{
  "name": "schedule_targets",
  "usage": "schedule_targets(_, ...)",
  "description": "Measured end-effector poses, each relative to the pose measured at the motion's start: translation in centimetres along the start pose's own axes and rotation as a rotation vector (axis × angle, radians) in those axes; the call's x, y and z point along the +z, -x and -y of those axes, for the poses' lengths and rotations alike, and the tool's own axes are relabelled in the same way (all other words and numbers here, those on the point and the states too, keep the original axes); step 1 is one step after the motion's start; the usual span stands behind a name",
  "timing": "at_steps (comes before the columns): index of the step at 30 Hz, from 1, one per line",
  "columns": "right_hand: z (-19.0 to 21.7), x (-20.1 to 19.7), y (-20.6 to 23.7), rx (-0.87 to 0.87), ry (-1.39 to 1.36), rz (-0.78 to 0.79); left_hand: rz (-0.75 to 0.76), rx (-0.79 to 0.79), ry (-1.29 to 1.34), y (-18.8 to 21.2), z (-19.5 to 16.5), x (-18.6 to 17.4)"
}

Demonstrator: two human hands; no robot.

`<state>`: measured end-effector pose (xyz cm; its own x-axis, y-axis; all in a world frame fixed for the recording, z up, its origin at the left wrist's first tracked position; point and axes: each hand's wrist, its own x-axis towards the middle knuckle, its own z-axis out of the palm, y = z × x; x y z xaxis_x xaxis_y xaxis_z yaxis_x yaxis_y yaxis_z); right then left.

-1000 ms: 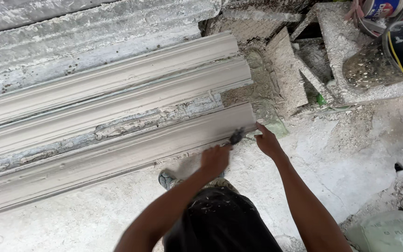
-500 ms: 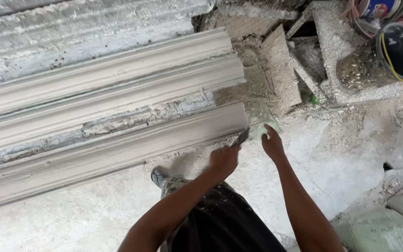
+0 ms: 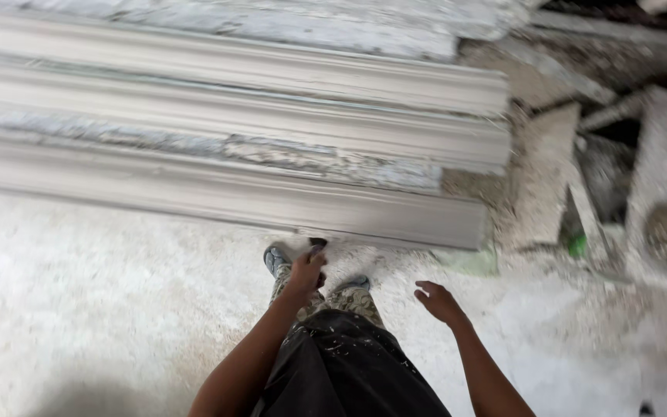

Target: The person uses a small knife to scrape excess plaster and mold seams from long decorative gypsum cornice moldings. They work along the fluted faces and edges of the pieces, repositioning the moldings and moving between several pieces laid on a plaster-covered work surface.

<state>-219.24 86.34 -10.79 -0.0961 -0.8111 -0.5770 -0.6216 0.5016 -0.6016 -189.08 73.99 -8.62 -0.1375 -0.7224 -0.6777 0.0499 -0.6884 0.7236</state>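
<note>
L hand point(image 3: 305, 270) sits at centre of view, fingers curled tight on a small dark tool point(image 3: 317, 244); only the tool's tip shows above the knuckles, so can't tell what kind it is. Tool tip is just at the lower edge of the near moulding point(image 3: 225, 197), a long pale plaster strip running from 9 o'clock towards 3 o'clock; whether tip touches it, can't tell.

R hand point(image 3: 439, 301) is at approx 4 o'clock from the L hand, well apart from the strip, held over the floor point(image 3: 94, 309). Its fingers are spread & loosely bent, holding nothing.

Behind the near moulding, at 12 o'clock, two more long mouldings point(image 3: 287, 77) lie parallel, side by side, w/ a rough flaked band between the middle one & the near one. All three ends stop at approx 2 o'clock.

Past those ends, at 2–3 o'clock, broken plaster slabs point(image 3: 542, 177) lie tilted in a rubble heap, w/ a small green bit point(image 3: 577, 245) among them.

Below the hands: two dusty shoes point(image 3: 275, 259) just beside the near moulding, paint-spattered trousers & a dark garment point(image 3: 349, 371) at 6 o'clock. Floor is white w/ plaster dust.
</note>
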Motion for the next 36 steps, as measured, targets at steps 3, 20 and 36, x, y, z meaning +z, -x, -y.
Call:
schedule_targets(3, 5.4, 1.7, -2.5, -0.004, -0.069, 0.220, -0.004, -0.181, 0.111, 1.5, -0.6, -1.6)
schedule_targets(20, 43.9, 31.6, -6.3, -0.052, 0.031, 0.458, -0.197, 0.116, -0.005, 11.0, -1.2, -43.9)
schedule_targets(36, 80.8, 60.8, -16.1, -0.642, 0.119, 0.739, -0.577, 0.196, 0.669, 9.2, -10.5, -80.2)
